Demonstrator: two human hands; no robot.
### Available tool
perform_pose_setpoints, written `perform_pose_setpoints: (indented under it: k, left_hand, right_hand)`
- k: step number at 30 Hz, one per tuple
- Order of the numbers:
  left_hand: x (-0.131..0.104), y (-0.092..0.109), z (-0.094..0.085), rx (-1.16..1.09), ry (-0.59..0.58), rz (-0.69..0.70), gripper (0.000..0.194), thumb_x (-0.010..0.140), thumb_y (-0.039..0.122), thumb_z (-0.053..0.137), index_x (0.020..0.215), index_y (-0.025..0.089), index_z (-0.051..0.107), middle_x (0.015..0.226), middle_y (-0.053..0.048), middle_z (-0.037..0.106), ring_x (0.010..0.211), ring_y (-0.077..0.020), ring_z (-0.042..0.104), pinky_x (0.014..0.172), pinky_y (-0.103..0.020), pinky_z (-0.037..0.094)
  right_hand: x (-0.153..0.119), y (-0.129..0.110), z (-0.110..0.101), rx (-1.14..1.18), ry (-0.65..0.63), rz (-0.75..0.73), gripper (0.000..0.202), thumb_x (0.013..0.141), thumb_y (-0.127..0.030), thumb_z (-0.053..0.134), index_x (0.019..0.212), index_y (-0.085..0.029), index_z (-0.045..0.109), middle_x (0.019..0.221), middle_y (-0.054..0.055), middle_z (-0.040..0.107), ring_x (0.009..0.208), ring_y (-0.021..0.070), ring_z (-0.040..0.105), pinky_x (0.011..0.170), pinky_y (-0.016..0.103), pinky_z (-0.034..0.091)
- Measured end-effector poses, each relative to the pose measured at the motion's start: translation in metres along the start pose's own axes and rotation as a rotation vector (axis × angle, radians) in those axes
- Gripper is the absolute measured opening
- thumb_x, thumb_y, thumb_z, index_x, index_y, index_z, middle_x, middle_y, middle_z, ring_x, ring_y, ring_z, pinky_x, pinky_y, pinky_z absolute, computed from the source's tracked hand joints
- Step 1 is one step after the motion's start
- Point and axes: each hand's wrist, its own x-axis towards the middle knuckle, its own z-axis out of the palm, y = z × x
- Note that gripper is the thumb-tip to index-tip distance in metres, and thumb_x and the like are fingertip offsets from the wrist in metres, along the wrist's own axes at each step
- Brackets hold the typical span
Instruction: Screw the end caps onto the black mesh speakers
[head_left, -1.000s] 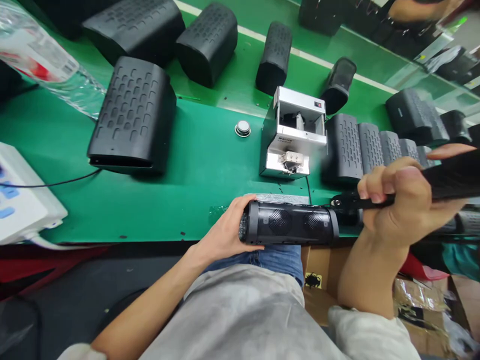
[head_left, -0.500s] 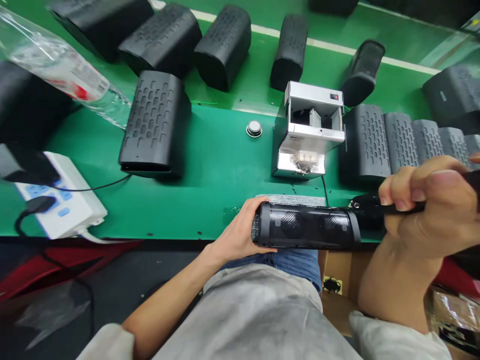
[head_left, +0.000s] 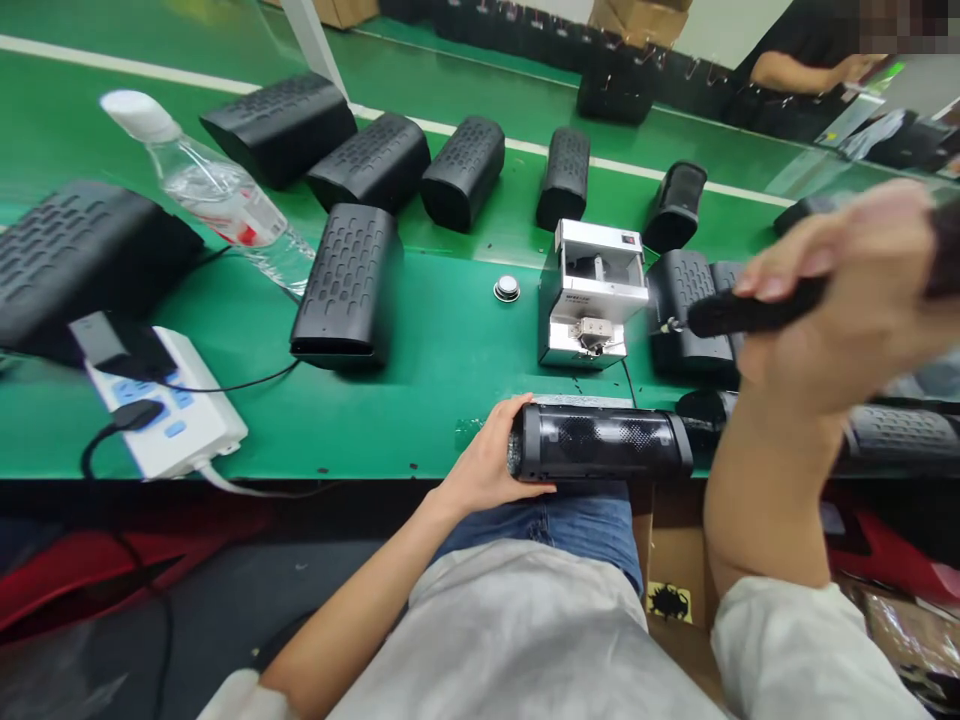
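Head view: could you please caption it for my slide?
Left hand steadies a black speaker at the green bench edge; right hand holds a screwdriver.

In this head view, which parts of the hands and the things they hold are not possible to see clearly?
- Right hand: motion-blurred.
- Black tool: rear end hidden in that hand's grip; its tip too small and blurred to read.
- Left hand: fingers hidden behind the cylindrical speaker.
- Speaker's right end: overlapped by the right forearm.
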Motion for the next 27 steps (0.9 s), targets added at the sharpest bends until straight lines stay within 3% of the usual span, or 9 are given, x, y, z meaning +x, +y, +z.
perform_pose_setpoints:
  k: [3,7,12,17,22,27]
  left_hand:
    - [0.0,0.001,0.0,0.003,0.0,-0.017,0.128,0.079,0.055,0.106,0.177,0.029,0.029,0.169,-0.023,0.055,0.16,-0.0452,0.06,0.133,-0.068,0.053]
    - [-0.001,0.001,0.001,0.006,0.004,-0.036,0.129,0.076,0.052,0.108,0.176,0.029,0.031,0.17,-0.022,0.055,0.16,-0.0455,0.06,0.134,-0.068,0.052]
    - [-0.001,0.0,0.0,0.014,0.011,-0.033,0.129,0.076,0.054,0.108,0.176,0.028,0.03,0.17,-0.023,0.055,0.161,-0.0457,0.059,0.134,-0.068,0.052]
    - [-0.001,0.0,-0.002,0.019,0.007,-0.028,0.126,0.079,0.055,0.106,0.176,0.028,0.031,0.17,-0.022,0.055,0.16,-0.0446,0.061,0.134,-0.067,0.052]
    - [0.0,-0.003,-0.002,0.047,-0.002,-0.043,0.125,0.079,0.053,0.106,0.176,0.028,0.031,0.171,-0.022,0.054,0.161,-0.0454,0.06,0.135,-0.067,0.051]
    - [0.0,-0.006,-0.003,0.064,-0.014,-0.05,0.126,0.079,0.053,0.105,0.177,0.029,0.029,0.171,-0.022,0.053,0.159,-0.0452,0.061,0.134,-0.067,0.052]
  right_hand:
    - [-0.006,0.032,0.028,0.054,-0.142,-0.179,0.031,0.085,-0.022,0.069,0.114,-0.024,0.057,0.067,-0.012,0.053,0.042,0.0102,0.047,0.039,0.028,0.036]
    - [-0.005,0.052,0.033,0.007,-0.232,-0.118,0.031,0.086,-0.018,0.066,0.114,-0.023,0.054,0.069,-0.013,0.052,0.041,0.0102,0.05,0.039,0.027,0.038]
    - [-0.011,0.047,0.03,-0.03,-0.243,-0.021,0.03,0.085,-0.019,0.065,0.112,-0.024,0.054,0.065,-0.015,0.047,0.04,0.0089,0.047,0.04,0.024,0.039]
    - [-0.005,0.029,-0.001,-0.031,-0.258,0.059,0.034,0.081,-0.017,0.07,0.113,-0.024,0.058,0.061,-0.014,0.052,0.041,0.0126,0.049,0.039,0.027,0.04]
    - [0.016,-0.006,-0.045,-0.064,-0.114,-0.029,0.03,0.076,-0.016,0.07,0.104,-0.025,0.068,0.055,-0.014,0.046,0.041,0.0093,0.043,0.039,0.023,0.036]
    - [0.019,-0.025,-0.063,-0.136,-0.04,-0.023,0.027,0.077,-0.016,0.072,0.102,-0.025,0.073,0.057,-0.012,0.043,0.044,0.0081,0.042,0.041,0.023,0.036]
